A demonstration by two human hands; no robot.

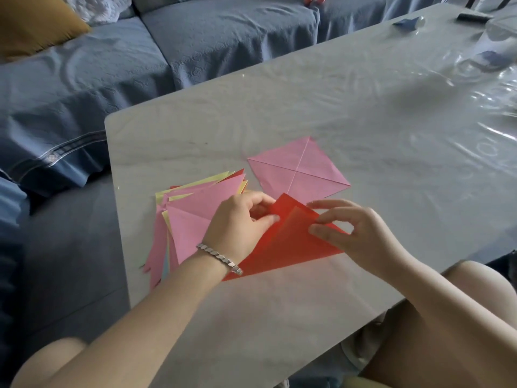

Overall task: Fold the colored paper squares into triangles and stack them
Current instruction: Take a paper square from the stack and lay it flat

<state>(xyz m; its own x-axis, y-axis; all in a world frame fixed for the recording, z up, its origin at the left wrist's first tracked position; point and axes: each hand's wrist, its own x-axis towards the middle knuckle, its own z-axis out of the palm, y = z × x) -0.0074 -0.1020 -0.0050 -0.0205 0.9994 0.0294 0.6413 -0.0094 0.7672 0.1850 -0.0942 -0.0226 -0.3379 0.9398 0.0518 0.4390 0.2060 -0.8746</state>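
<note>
We're pinching the red paper (282,247) near its far tip with left hand (240,225) and right hand (352,233); the pile (187,219) sits just left, so left hand's nearer.

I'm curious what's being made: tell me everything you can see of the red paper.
The red paper is a thin, plain sheet, partly folded: a lifted flap, lighter in tone, stands over the rest, which forms a rough triangle with its long edge on the grey table. The left hand pinches its top corner; the right hand pinches the flap's right edge. The left wrist covers part of it.
</note>
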